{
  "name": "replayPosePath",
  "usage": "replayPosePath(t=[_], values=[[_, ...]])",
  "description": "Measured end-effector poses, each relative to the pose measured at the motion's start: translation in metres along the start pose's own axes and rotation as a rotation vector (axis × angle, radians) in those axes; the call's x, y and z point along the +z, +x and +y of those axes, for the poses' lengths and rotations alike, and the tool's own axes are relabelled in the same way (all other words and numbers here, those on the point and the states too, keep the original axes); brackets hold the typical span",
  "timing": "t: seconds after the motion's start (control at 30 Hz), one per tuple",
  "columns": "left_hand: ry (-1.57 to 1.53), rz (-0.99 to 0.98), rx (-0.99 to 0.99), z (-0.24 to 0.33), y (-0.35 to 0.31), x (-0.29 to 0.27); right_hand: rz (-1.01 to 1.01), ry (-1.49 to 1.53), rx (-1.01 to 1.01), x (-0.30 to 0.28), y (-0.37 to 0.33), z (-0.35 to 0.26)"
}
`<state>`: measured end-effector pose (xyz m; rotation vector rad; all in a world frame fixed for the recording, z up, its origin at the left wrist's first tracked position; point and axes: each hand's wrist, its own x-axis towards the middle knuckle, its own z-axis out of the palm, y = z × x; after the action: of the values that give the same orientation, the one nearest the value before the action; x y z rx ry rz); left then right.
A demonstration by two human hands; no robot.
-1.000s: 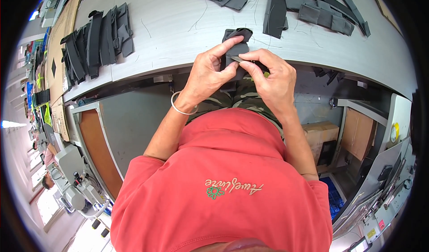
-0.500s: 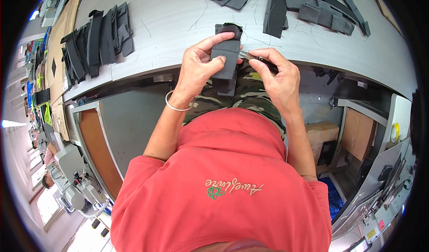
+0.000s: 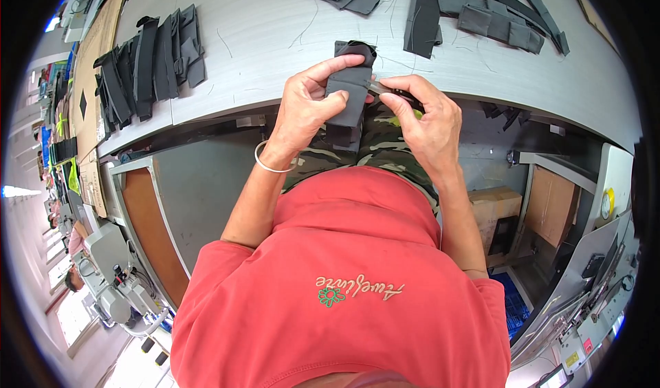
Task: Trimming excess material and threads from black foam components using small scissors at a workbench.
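A folded strip of dark grey fabric (image 3: 348,85) hangs over the table's front edge, its lower end above my lap. My left hand (image 3: 307,102) pinches it from the left, index finger across the upper part and thumb pressing the middle. In my right hand (image 3: 427,116) is a pair of thread snips (image 3: 402,93) with dark handles. Its metal tips touch or nearly touch the fabric's right edge; fingers partly hide them.
On the pale table (image 3: 261,58) lie a row of dark fabric strips (image 3: 155,61) at left, more fabric pieces (image 3: 491,20) at far right and loose threads. A cardboard box (image 3: 493,209) stands below the table at right, a sewing machine (image 3: 113,278) at lower left.
The fabric has shifted slightly down and tilted a little. The snips' tips have moved slightly lower along its right edge, and both hands keep their hold.
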<state>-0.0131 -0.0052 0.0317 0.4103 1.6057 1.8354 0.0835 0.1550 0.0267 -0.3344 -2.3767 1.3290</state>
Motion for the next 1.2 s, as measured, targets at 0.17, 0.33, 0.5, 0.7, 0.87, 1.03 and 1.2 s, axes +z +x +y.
replayPosePath(t=[0.17, 0.33, 0.5, 0.7, 0.87, 1.03, 1.2], values=[[-0.044, 0.0, -0.004, 0.001, -0.001, 0.001, -0.009, -0.022, -0.038, -0.002, 0.0, -0.001], [-0.08, -0.033, -0.045, 0.002, -0.001, 0.001, -0.008, 0.223, 0.02, -0.001, -0.003, 0.004], [0.038, -0.05, 0.031, -0.009, -0.009, 0.007, -0.023, 0.365, 0.124, -0.002, 0.003, -0.014], [0.216, -0.068, 0.232, -0.011, -0.022, 0.017, -0.02, 0.883, 0.342, 0.009, 0.016, -0.003], [0.36, -0.097, 0.248, -0.001, -0.029, 0.004, -0.128, 1.216, 0.527, 0.012, 0.022, 0.001], [0.267, -0.022, 0.117, -0.012, -0.023, -0.003, 0.003, 0.865, 0.348, 0.011, 0.015, -0.03], [0.309, -0.092, -0.012, -0.001, -0.019, -0.004, 0.115, 0.379, 0.141, -0.001, 0.019, -0.04]])
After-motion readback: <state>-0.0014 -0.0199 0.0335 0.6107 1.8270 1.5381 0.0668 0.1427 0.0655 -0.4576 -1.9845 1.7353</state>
